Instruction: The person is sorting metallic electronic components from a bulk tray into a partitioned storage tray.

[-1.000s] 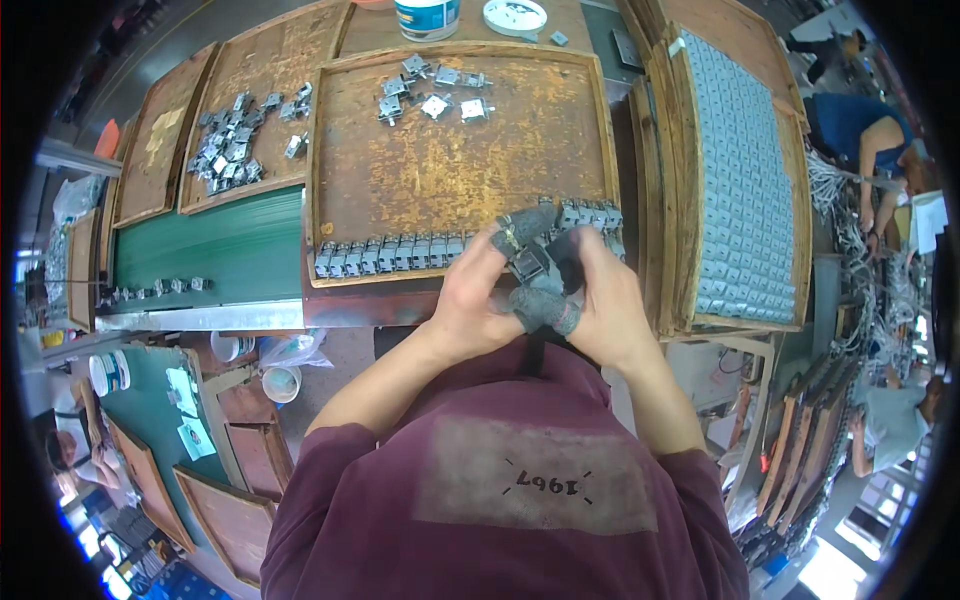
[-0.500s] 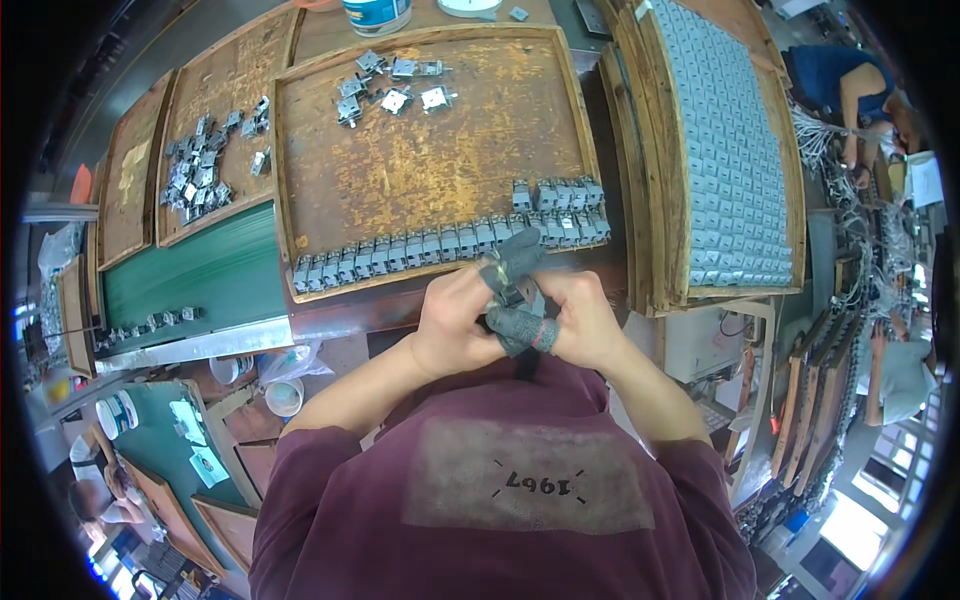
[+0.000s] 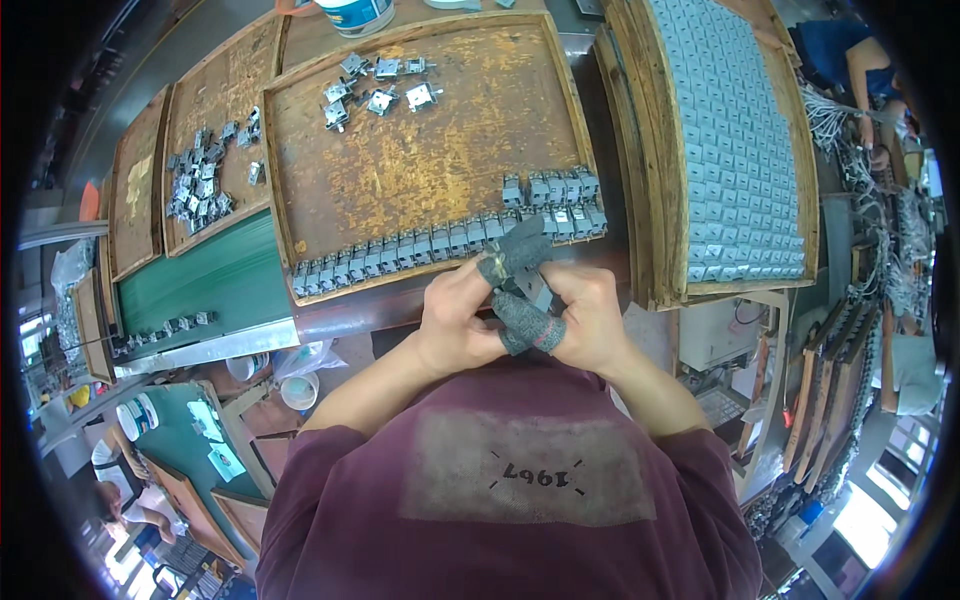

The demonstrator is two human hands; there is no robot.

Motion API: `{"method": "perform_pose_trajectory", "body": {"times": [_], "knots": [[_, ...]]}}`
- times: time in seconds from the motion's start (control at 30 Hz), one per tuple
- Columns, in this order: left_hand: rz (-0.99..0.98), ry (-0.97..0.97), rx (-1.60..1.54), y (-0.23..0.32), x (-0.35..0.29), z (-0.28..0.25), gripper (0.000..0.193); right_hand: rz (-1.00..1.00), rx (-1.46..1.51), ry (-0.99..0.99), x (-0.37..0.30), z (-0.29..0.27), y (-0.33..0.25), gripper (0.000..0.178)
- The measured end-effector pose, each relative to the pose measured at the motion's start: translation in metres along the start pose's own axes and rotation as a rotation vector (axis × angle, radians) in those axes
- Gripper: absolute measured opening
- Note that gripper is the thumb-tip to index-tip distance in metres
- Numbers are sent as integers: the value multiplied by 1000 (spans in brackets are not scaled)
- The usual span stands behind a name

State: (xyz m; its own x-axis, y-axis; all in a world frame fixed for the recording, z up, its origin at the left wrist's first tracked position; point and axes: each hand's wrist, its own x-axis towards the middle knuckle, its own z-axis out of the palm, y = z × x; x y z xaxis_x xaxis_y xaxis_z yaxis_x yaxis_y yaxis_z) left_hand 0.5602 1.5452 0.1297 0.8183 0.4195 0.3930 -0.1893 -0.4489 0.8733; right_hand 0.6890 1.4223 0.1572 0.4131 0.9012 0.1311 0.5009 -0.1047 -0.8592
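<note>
Close to my chest, at the near edge of the wooden tray point(image 3: 430, 150), my two hands meet around a small grey metal box-shaped part point(image 3: 536, 290). My left hand point(image 3: 455, 315) is closed on it from one side, and my right hand point(image 3: 585, 310) grips it from the other. Dark grey knit covers wrap some of the fingers and hide much of the part. Just beyond the fingers, similar metal parts point(image 3: 400, 250) stand in a row along the tray's near side. A short second row point(image 3: 550, 187) sits behind its right end.
Several loose metal parts point(image 3: 380, 100) lie at the tray's far side. Another tray with a heap of parts point(image 3: 200, 185) is at left, above a green surface point(image 3: 200, 280). Stacked trays at right hold packed grey parts point(image 3: 740, 150). Other people work at both sides.
The part between my fingers has turned slightly and shows more of its flat grey face. My hands stay in nearly the same place; the whole view has shifted a little.
</note>
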Motion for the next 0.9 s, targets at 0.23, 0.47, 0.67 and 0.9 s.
{"method": "perform_pose_trajectory", "body": {"times": [0.23,0.47,0.67,0.9], "knots": [[-222,-118,80,-18,22,-18,67,173,-273,-212,31,-7,16,39],[-522,-81,38,-120,43,-46,58,-44,-703,-2,97,-17,44,41],[-654,-360,-78,-149,69,-25,43,178,-862,-580,137,-12,66,48],[-760,-478,-43,-143,83,-11,40,161,-877,-656,137,-19,71,48]]}}
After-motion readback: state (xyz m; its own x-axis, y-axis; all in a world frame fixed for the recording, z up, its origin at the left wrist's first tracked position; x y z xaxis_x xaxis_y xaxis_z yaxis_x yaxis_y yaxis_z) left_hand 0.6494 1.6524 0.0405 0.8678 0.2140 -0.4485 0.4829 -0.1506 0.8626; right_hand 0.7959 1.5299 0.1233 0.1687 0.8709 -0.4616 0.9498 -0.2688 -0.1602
